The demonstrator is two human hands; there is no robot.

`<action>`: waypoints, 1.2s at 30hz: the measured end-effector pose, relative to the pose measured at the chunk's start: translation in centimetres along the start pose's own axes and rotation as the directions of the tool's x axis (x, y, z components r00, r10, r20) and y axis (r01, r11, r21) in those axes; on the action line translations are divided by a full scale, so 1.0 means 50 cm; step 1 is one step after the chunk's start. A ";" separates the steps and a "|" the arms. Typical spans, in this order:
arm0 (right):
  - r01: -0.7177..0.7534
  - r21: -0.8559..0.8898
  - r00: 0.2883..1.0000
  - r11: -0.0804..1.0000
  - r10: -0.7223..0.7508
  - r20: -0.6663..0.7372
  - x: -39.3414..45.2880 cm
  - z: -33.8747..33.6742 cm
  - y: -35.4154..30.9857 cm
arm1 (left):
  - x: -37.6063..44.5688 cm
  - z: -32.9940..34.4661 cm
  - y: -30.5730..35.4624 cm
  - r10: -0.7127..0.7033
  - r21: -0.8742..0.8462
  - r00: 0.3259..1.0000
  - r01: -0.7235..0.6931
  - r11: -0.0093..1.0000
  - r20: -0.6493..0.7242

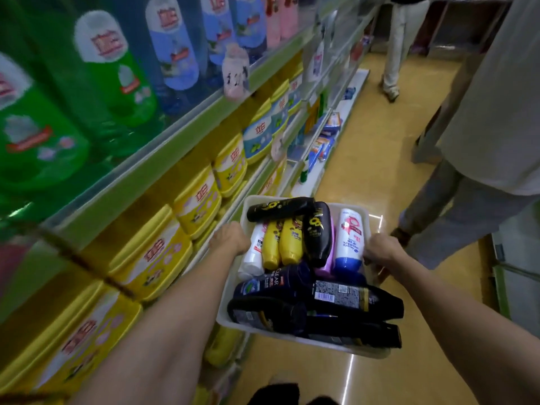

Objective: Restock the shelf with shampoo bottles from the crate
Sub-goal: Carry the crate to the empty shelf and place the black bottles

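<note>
I carry a white plastic crate (pixel 371 223) in front of me, above the aisle floor. My left hand (pixel 229 239) grips its left rim and my right hand (pixel 380 251) grips its right rim. Inside lie several shampoo bottles: black ones with a sunflower (pixel 317 232), two yellow ones (pixel 282 242), a white one with a blue cap (pixel 349 241), a white one at the left (pixel 252 255), a pink one (pixel 325 268) and dark ones at the near end (pixel 350 296). The shelf (pixel 187 121) runs along my left.
The shelf on the left holds green and blue detergent bottles (pixel 114 74) on top and yellow tubs (pixel 163 244) below. A person (pixel 482 141) stands close on the right of the aisle, another (pixel 394 48) farther ahead. Yellow floor (pixel 380 127) lies between.
</note>
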State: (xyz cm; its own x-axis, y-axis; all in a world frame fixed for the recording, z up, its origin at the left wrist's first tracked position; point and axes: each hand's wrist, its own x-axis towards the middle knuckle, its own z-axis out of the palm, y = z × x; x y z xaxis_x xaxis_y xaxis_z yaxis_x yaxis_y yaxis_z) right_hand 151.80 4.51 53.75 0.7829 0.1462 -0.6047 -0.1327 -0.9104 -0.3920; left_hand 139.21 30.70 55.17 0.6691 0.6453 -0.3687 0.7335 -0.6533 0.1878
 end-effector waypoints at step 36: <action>-0.051 0.173 0.994 0.984 0.067 -0.086 1.334 -0.964 -0.329 | 1.256 -0.265 1.176 0.112 0.025 0.993 -0.113 0.993 0.037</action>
State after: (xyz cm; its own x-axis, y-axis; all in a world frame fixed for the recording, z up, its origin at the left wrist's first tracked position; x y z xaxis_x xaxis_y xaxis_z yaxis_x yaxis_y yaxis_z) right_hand 235.50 10.58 53.31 0.8217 0.0512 -0.5676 -0.2758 -0.8359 -0.4745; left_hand 225.94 38.06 55.12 0.7419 0.5530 -0.3790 0.6501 -0.7317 0.2049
